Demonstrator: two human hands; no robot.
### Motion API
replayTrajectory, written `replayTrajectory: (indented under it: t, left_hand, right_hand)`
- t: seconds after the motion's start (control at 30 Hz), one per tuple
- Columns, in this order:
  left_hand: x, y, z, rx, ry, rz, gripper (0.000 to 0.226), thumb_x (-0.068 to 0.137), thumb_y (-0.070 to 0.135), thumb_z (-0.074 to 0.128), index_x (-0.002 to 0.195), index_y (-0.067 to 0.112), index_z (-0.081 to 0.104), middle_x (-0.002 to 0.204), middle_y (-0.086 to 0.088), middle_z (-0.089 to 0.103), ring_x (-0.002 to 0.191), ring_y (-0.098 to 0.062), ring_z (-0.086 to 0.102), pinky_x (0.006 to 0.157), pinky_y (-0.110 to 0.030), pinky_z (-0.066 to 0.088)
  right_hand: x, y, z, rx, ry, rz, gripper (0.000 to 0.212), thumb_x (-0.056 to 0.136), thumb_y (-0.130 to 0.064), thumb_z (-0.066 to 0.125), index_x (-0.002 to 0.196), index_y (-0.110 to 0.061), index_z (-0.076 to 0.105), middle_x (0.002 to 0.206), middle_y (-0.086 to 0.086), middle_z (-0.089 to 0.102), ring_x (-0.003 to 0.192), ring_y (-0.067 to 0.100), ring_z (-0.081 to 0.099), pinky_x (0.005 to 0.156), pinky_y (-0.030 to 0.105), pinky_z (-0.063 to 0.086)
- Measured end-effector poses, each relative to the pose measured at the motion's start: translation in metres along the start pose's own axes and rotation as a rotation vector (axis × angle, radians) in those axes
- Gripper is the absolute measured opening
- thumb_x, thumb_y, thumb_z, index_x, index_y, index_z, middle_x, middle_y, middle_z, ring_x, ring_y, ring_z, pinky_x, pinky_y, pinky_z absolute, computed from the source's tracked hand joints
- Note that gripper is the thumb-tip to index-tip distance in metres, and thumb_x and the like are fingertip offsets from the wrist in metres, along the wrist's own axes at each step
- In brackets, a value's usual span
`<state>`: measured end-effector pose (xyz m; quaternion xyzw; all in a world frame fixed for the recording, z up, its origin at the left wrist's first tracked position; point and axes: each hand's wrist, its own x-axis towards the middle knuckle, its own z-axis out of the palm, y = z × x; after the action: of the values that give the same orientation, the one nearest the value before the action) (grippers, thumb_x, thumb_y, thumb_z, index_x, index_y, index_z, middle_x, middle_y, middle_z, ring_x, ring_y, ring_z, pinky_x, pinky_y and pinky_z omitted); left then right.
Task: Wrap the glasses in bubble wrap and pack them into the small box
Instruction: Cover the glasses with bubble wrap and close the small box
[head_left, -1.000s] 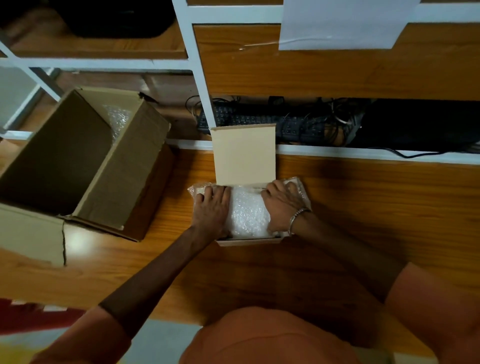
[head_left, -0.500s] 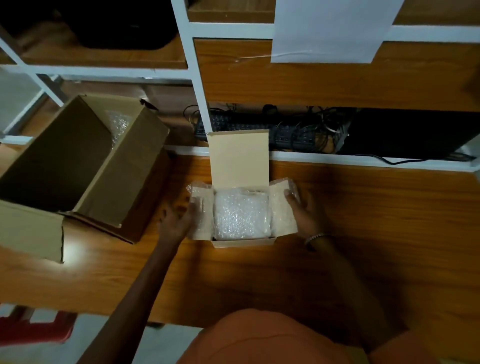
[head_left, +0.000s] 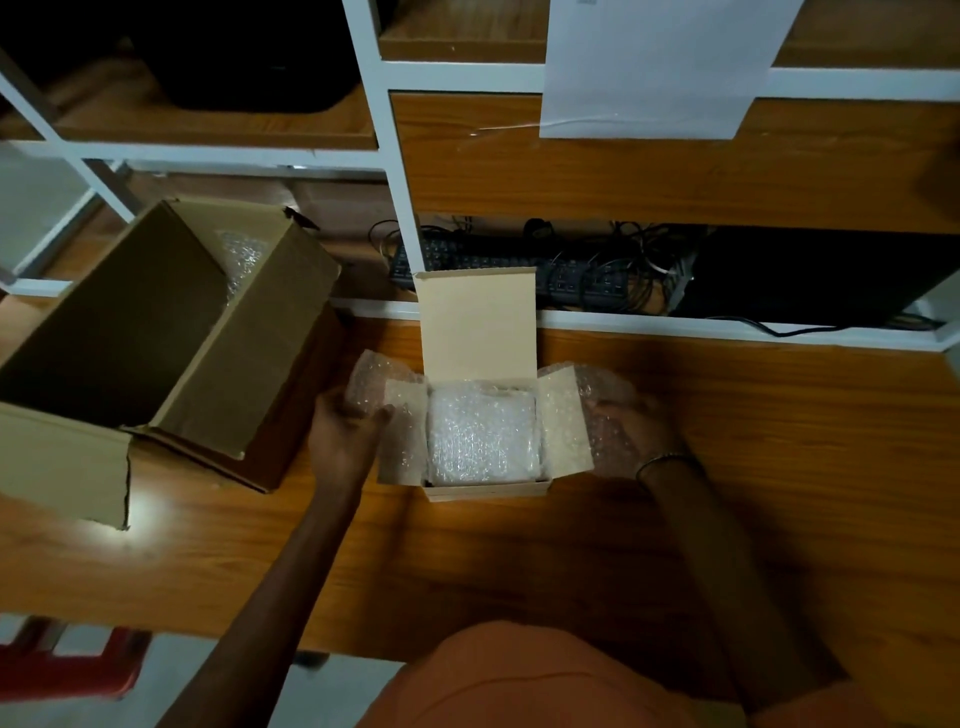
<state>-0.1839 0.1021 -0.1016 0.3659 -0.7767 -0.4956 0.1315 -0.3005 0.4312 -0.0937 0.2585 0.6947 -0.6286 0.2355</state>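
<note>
Bubble-wrapped bundle (head_left: 480, 436) fills small box (head_left: 485, 489); left hand (head_left: 343, 439), right hand (head_left: 631, 423) grip loose wrap ends

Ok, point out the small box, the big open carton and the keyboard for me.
small box (head_left: 485, 489): head view, on its front wall.
big carton (head_left: 270, 332): head view, on its right inner wall.
keyboard (head_left: 566, 278): head view, on its keys right of the raised lid.
</note>
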Motion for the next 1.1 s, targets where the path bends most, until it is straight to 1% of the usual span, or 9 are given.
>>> replayTrajectory:
  t: [0.07,0.13,0.27,0.37,0.47,0.53,0.7,0.83,1.1]
  left_hand:
    - [-0.007,0.009,0.002,0.034,-0.019,0.123,0.063,0.089,0.037,0.083,0.142,0.015,0.056,0.121,-0.002,0.067,0.102,-0.02,0.068,0.082,-0.039,0.059]
    - [-0.014,0.023,0.009,0.014,-0.113,0.166,0.053,0.094,0.031,0.081,0.14,0.015,0.059,0.116,-0.002,0.07,0.091,-0.014,0.07,0.072,-0.033,0.057]
    - [-0.022,0.048,0.03,0.037,-0.402,0.13,0.044,0.101,0.052,0.065,0.134,0.021,0.063,0.108,-0.002,0.078,0.081,-0.012,0.079,0.074,-0.037,0.064]
    - [-0.023,0.05,0.037,0.033,-0.404,0.18,0.035,0.107,0.049,0.057,0.126,0.021,0.066,0.101,-0.001,0.079,0.074,-0.01,0.078,0.068,-0.033,0.064]
    - [-0.008,0.039,0.03,0.159,-0.283,0.376,0.018,0.105,0.033,0.066,0.12,0.023,0.07,0.099,0.003,0.078,0.075,-0.009,0.076,0.064,-0.033,0.06]
    - [0.002,0.031,0.024,0.345,-0.251,0.521,0.033,0.097,0.031,0.076,0.129,0.025,0.068,0.12,0.001,0.073,0.102,-0.015,0.072,0.08,-0.039,0.062]
    - [0.018,0.026,0.023,0.808,-0.513,0.726,0.101,0.085,0.051,0.083,0.167,0.022,0.031,0.175,-0.006,0.024,0.16,-0.031,0.021,0.122,-0.055,0.034]
    - [0.021,0.025,0.03,1.019,-0.616,0.788,0.11,0.086,0.058,0.079,0.17,0.022,0.017,0.179,-0.004,0.012,0.164,-0.029,0.012,0.126,-0.055,0.024]
    - [0.025,0.019,0.041,1.18,-0.635,0.899,0.123,0.078,0.07,0.079,0.17,0.017,0.016,0.174,-0.011,0.026,0.157,-0.031,0.033,0.127,-0.047,0.025]
  right_hand:
    - [-0.007,-0.007,0.004,-0.042,0.101,-0.176,0.064,0.09,-0.015,0.082,0.145,-0.015,0.049,0.125,0.006,0.057,0.113,0.032,0.06,0.097,0.051,0.055]
    - [-0.018,-0.013,0.019,-0.007,0.056,-0.293,0.059,0.091,-0.009,0.08,0.143,-0.011,0.051,0.129,0.005,0.06,0.113,0.027,0.062,0.083,0.041,0.058]
    - [-0.034,-0.02,0.054,-0.225,-0.244,-0.316,0.046,0.098,-0.036,0.073,0.137,-0.02,0.054,0.12,0.002,0.068,0.095,0.016,0.073,0.069,0.027,0.059]
    - [-0.034,-0.015,0.068,-0.299,-0.427,-0.246,0.031,0.108,-0.045,0.054,0.131,-0.026,0.058,0.121,0.006,0.071,0.094,0.018,0.077,0.069,0.026,0.061]
    - [-0.025,-0.007,0.065,-0.466,-0.23,-0.474,0.019,0.109,-0.027,0.056,0.123,-0.019,0.066,0.117,0.013,0.074,0.083,0.02,0.073,0.064,0.023,0.056]
    - [-0.019,-0.005,0.057,-0.69,-0.09,-0.666,0.024,0.098,-0.021,0.072,0.122,-0.018,0.071,0.117,0.006,0.074,0.091,0.018,0.069,0.075,0.027,0.053]
    - [-0.016,-0.007,0.058,-1.213,-0.259,-0.826,0.062,0.088,-0.016,0.081,0.146,-0.022,0.06,0.157,0.005,0.047,0.144,0.026,0.041,0.113,0.033,0.037]
    - [-0.011,-0.011,0.065,-1.657,-0.28,-0.848,0.084,0.087,-0.015,0.075,0.16,-0.032,0.039,0.17,0.004,0.026,0.151,0.029,0.027,0.116,0.045,0.033]
    - [0.0,-0.002,0.074,-1.79,-0.273,-0.885,0.114,0.063,-0.036,0.094,0.156,-0.026,0.029,0.151,0.001,0.047,0.136,0.026,0.044,0.106,0.048,0.035]
